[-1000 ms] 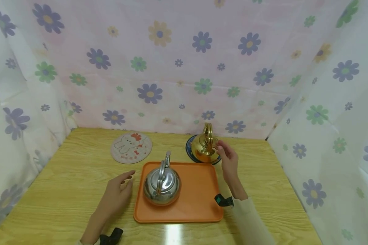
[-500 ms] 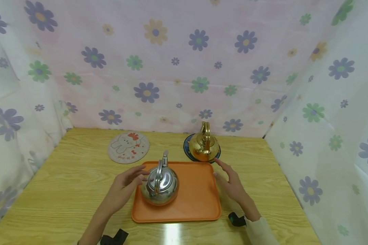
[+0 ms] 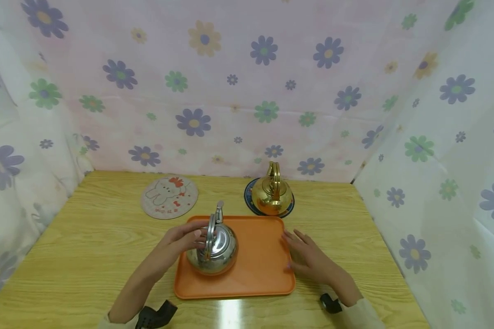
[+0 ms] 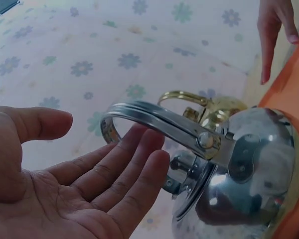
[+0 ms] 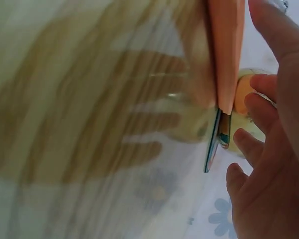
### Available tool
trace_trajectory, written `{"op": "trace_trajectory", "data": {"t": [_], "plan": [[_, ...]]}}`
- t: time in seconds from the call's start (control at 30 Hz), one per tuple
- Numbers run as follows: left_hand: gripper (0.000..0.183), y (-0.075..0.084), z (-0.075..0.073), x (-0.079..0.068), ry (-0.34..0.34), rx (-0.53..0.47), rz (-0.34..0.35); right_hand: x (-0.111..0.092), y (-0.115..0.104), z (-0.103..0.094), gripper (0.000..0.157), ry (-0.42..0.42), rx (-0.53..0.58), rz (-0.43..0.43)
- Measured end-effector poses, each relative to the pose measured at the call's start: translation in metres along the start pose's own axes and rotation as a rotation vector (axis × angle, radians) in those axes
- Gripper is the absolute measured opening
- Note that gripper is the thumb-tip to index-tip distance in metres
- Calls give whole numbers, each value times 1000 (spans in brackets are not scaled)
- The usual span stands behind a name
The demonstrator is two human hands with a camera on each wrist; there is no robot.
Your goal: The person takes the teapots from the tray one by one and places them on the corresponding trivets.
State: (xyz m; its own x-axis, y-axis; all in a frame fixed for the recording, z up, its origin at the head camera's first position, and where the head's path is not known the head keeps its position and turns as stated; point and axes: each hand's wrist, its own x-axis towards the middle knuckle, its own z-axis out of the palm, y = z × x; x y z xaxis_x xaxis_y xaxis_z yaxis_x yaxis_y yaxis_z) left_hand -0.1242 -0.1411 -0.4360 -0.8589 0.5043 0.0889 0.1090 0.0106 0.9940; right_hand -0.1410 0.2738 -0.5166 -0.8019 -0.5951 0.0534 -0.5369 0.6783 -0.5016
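A silver kettle point(image 3: 225, 258) stands upright on the left half of an orange tray point(image 3: 265, 260). My left hand point(image 3: 169, 249) is at the kettle's left side, its fingers reaching in under the arched handle point(image 4: 162, 120). In the left wrist view those fingers are extended and the thumb stays apart from the handle. My right hand point(image 3: 313, 261) is at the tray's right edge, with fingertips right at the rim and nothing in its grasp. The right wrist view shows its fingers point(image 5: 261, 112) loosely bent beside the tray's edge.
A gold kettle point(image 3: 267, 202) stands on a dark blue round mat point(image 3: 249, 199) behind the tray's right side. To the back left lies a pale round mat point(image 3: 170, 197) with a rabbit picture. A flowered curtain point(image 3: 230, 91) encloses the wooden table point(image 3: 99, 237).
My right hand has left the gold kettle and come down to the tray's right edge. My left hand has moved right, its fingers now under the silver kettle's handle.
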Motion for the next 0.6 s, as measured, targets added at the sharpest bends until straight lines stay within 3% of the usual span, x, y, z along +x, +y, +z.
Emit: {"op": "trace_trajectory", "data": {"t": [0.6], "plan": [[53,-1,9,6,22,-166,-62,2,9,-8,107,-167,4,-18]]}}
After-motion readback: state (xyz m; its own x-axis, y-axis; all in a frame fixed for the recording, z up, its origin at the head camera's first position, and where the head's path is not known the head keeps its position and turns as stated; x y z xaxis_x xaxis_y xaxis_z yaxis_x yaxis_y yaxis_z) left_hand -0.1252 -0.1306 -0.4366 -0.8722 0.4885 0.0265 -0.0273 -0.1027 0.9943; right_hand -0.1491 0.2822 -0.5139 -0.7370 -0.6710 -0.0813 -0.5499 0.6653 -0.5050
